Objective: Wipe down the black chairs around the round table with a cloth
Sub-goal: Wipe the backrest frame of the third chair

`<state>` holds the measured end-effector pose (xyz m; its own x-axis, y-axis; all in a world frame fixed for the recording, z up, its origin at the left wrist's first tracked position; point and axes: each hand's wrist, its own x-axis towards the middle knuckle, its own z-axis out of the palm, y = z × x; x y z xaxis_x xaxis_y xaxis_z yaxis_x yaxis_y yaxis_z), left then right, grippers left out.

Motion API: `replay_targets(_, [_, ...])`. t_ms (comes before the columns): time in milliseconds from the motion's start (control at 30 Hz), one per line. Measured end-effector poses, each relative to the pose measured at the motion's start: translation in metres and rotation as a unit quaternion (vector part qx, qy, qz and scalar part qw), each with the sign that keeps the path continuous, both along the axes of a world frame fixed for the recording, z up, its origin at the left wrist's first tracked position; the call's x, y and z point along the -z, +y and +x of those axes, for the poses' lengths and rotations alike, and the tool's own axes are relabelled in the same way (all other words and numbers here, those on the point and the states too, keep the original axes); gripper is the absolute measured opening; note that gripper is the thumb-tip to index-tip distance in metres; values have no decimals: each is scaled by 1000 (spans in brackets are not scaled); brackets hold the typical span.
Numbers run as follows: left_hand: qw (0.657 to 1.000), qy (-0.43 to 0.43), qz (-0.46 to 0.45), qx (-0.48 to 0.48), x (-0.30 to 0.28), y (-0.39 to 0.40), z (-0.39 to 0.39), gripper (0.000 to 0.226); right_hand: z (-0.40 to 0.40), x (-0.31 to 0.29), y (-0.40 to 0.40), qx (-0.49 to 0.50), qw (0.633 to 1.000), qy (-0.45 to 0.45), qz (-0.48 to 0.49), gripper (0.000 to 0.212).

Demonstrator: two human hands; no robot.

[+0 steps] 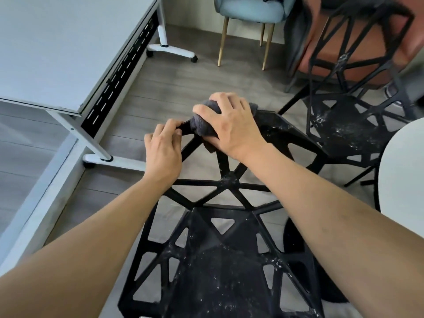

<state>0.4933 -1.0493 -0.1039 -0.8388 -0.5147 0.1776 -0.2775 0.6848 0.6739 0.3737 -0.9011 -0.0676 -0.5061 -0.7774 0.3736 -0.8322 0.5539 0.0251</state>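
1. Grey wood-look flooring (pixel 188 88) ran under everything, with a white desk (pixel 57 42) on castored legs at the left and a pale blue armchair (pixel 250 8) on gold legs at the top.
2. Nearest the camera stood a black chair (pixel 220 260) of open triangular struts, its seat speckled with white dust, its backrest pointing away from the person.
3. On the top edge of that backrest, the right hand (pixel 231 127) was clamped over a bunched grey cloth (pixel 203 127), fingers wrapped round it and pressing it onto the rail.
4. Just beside it, the left hand (pixel 164 152) pinched the same top rail at its left corner, fingertips closed on the black strut.
5. A second black chair (pixel 348 125) of the same pattern stood to the right, also dusty on its seat.
6. At the right edge, part of the round table (pixel 403 175) showed, white-topped, close to both chairs.
7. No container was visible anywhere in view.
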Motion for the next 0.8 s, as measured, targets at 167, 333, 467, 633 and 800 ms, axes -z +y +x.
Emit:
replay_targets(167, [1000,-10,-1,17,5,-6,0,25,-17,-4,33,11,1000,-21,3,65])
replay_targets(333, [1000,-5,6,27,2,-4,2,22,-20,-4,131,118,982,-139,-57,75])
replay_targets(467, [999,-21,34,21,-3,-1,2,24,-10,3,164,161,964,-183,-109,59])
replay_targets(633, [997,-40,62,27,-10,-1,2,25,-17,-9,112,139,962,-184,-148,44])
replay_targets(800, [997,-43,62,29,-14,-3,0,25,-8,-15,-17,-32,991,-117,-52,43])
